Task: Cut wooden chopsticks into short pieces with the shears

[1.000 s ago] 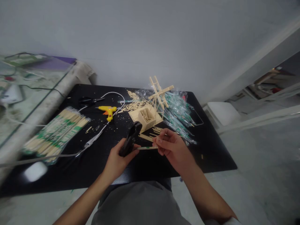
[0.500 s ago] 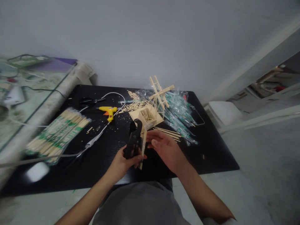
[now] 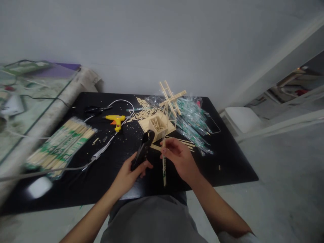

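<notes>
My left hand (image 3: 130, 175) is closed around a black hand tool (image 3: 143, 148) with a curved head, perhaps a cutter; its exact kind is unclear. In a pinch, my right hand (image 3: 178, 157) holds a wrapped pair of chopsticks (image 3: 164, 168), upright in the view, with green print on the wrapper. Just beyond both hands sits a wooden model (image 3: 158, 125): a square box on a flat base, with short stick pieces inside. A crossed stick frame (image 3: 172, 98) rises behind the box. Loose bare chopsticks (image 3: 186, 143) lie beside the right hand.
A yellow glue gun (image 3: 116, 121) lies left of the model, near scissors (image 3: 101, 152) and a white cord. Packed chopsticks (image 3: 62, 145) rest at the left. Empty-looking wrappers (image 3: 193, 118) pile up at the right, cut stick bits (image 3: 144, 111) at the back. A white stool (image 3: 240, 118) stands beyond.
The wrapped chopsticks have passed from my left hand to my right, which has closed on them. My left hand keeps the black tool and has shifted slightly left.
</notes>
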Available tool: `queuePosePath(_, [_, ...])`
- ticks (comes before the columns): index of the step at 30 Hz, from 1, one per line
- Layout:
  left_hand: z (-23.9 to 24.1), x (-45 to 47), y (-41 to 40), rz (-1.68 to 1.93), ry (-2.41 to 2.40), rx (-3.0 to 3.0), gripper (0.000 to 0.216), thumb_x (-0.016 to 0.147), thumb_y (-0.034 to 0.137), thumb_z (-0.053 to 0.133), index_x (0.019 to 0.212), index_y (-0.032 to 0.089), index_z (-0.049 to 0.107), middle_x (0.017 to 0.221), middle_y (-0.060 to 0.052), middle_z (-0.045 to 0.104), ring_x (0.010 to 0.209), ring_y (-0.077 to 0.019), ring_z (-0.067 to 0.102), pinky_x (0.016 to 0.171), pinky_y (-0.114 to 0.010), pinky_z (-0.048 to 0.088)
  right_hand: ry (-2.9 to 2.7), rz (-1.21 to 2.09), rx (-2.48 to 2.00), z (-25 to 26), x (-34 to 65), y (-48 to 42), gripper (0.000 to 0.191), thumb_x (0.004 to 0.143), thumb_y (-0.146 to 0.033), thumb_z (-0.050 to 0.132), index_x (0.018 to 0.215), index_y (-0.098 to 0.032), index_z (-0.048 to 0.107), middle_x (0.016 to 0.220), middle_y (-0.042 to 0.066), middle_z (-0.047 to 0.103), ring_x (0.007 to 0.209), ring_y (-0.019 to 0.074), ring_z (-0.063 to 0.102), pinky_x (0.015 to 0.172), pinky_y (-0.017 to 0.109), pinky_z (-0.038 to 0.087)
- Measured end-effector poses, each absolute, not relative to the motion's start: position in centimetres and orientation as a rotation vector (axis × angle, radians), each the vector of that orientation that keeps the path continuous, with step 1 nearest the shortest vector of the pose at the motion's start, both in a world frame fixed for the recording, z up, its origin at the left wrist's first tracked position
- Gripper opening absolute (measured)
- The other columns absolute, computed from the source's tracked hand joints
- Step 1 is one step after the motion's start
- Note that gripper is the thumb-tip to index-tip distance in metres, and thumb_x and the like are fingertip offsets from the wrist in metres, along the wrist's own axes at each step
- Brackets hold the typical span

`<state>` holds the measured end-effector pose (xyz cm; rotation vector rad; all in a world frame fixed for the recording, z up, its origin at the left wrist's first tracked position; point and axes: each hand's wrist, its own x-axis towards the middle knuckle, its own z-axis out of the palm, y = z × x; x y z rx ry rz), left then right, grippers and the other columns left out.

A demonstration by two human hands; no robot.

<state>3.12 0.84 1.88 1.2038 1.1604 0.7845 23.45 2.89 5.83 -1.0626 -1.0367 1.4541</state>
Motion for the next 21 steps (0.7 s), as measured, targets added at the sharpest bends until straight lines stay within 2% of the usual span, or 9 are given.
queuePosePath(3, [1.7,1.0,1.6,0.752,1.357,1.49,0.035,0.096,0.055,0.057,0.096,0.021,0.061,0.083,-0.001,0.07,0.075,-0.0179,0.063,0.071,-0.03,0.049,-1.054,1.375,-1.095,5.7,23.9,3.1,0.03,0.075,-0.032,0.09,0.095,-0.023,0.069,0.095,0.001,0.07,0.084,0.0166,0.066,0.067,0.027,0.062])
queuePosePath(6, [1.6,-1.1,2.2,0.647,1.542,1.735,0.035,0.097,0.056,0.056,0.108,0.023,0.059,0.093,-0.002,0.071,0.08,-0.0204,0.067,0.074,-0.032,0.05,-1.084,1.298,-1.09,5.2,24.4,3.4,0.034,0.074,-0.025,0.089,0.1,-0.025,0.067,0.099,0.001,0.072,0.087,0.017,0.067,0.064,0.025,0.059])
queuePosePath(10, [1.6,-2.6,2.6,0.544,1.637,1.903,0.042,0.096,0.057,0.056,0.119,0.022,0.057,0.104,-0.006,0.073,0.088,-0.0255,0.071,0.078,-0.037,0.053,-1.236,1.252,-1.115,4.5,24.8,3.7,0.016,0.083,-0.025,0.08,0.098,-0.024,0.074,0.094,0.001,0.072,0.079,0.0151,0.065,0.068,0.027,0.057])
queuePosePath(13, [1.8,-2.7,2.4,0.49,1.602,1.927,0.046,0.098,0.06,0.052,0.124,0.022,0.059,0.109,-0.007,0.074,0.092,-0.0267,0.072,0.082,-0.039,0.054,-1.303,1.25,-1.14,4.2,24.9,3.7,0.016,0.088,-0.024,0.075,0.103,-0.025,0.079,0.099,0.003,0.074,0.082,0.0158,0.066,0.075,0.029,0.056])
queuePosePath(17, [2.5,-2.2,2.1,0.425,1.588,1.916,0.05,0.097,0.066,0.051,0.118,0.022,0.061,0.106,-0.007,0.075,0.089,-0.0266,0.073,0.082,-0.039,0.054,-1.325,1.193,-1.154,4.0,24.8,3.7,0.025,0.088,-0.023,0.075,0.112,-0.026,0.079,0.109,0.003,0.077,0.096,0.0189,0.069,0.086,0.032,0.056])
queuePosePath(21, [3.2,-2.0,1.9,0.37,1.6,1.928,0.052,0.097,0.069,0.047,0.115,0.022,0.06,0.1,-0.006,0.075,0.08,-0.0252,0.072,0.077,-0.038,0.053,-1.336,1.19,-1.158,4.0,24.7,3.6,0.03,0.087,-0.026,0.078,0.117,-0.026,0.078,0.111,0.004,0.075,0.09,0.0179,0.069,0.077,0.03,0.058])
